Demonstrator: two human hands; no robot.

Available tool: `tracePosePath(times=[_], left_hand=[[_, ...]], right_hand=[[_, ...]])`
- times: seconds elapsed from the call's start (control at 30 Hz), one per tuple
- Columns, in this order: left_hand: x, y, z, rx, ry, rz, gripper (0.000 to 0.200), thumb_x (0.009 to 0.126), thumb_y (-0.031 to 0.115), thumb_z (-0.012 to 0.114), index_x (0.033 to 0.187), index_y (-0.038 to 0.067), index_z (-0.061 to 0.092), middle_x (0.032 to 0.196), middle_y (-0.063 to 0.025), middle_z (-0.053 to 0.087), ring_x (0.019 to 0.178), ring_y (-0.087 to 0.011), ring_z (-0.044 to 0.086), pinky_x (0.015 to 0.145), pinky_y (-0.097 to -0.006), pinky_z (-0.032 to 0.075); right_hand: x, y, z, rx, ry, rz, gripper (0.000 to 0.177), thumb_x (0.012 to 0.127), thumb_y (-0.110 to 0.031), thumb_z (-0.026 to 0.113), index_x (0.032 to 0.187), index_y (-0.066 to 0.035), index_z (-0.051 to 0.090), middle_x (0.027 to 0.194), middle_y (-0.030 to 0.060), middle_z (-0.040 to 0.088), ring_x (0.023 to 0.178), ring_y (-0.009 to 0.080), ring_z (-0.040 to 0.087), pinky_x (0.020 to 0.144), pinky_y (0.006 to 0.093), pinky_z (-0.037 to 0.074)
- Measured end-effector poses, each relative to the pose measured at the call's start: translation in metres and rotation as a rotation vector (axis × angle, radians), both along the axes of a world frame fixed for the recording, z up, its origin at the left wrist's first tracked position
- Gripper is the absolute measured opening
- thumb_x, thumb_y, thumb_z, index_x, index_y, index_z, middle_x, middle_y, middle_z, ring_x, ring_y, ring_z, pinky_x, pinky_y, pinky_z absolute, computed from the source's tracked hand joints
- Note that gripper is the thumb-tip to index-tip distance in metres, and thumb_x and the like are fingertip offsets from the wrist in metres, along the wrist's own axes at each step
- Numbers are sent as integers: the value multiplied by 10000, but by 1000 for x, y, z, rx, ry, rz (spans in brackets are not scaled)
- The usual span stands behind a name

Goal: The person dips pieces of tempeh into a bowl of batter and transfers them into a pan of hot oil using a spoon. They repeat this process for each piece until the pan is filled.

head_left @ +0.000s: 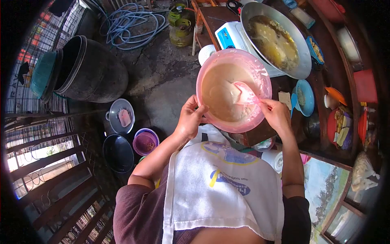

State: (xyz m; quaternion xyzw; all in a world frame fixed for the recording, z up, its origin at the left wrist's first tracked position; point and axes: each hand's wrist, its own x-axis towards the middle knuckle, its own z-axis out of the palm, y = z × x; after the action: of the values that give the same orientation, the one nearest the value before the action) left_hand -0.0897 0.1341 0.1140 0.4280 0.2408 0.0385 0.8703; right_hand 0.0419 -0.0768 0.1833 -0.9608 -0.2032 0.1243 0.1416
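Standing on the floor at far left is a large black plastic barrel [103, 75]. Next come a round silver-grey metal basin [115, 112] with a pink piece inside and a purple plastic basin [143, 142]. The left hand [190, 118] is clamped on the near-left side of a round pink plastic bowl [231, 127], which is in front of the white printed apron [227, 191]. Inside it lies thick cream-coloured batter [217, 91], with a pink plastic scoop [251, 96] dipped into it. Beyond the bowl is a white stove with a blue panel [228, 37]. The right hand [277, 114], fingers together, grips the scoop's handle end. Farther off, a wide grey metal wok [305, 61] contains yellowish oil with pale food. Rightmost is a light-blue plastic bowl [310, 97].
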Motion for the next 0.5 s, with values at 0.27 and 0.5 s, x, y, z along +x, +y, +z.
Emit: tracePosePath(times=[0.27, 0.5], left_hand=[[2, 0, -3, 4, -20, -25, 96, 816, 40, 468, 905, 74, 480, 871, -45, 580, 701, -139, 594, 566, -282, 534], [5, -4, -4, 18, -20, -14, 79, 826, 55, 473, 900, 79, 481, 880, -43, 578, 723, -138, 590, 579, -283, 532]], right_hand=[[-18, 24, -6, 112, -40, 21, 267, 771, -288, 539, 955, -113, 621, 810, 131, 617, 740, 296, 598, 644, 356, 470], [-12, 24, -33, 123, 201, -59, 290, 774, -297, 557, 958, -80, 617, 820, 117, 626, 702, 238, 607, 626, 316, 461]])
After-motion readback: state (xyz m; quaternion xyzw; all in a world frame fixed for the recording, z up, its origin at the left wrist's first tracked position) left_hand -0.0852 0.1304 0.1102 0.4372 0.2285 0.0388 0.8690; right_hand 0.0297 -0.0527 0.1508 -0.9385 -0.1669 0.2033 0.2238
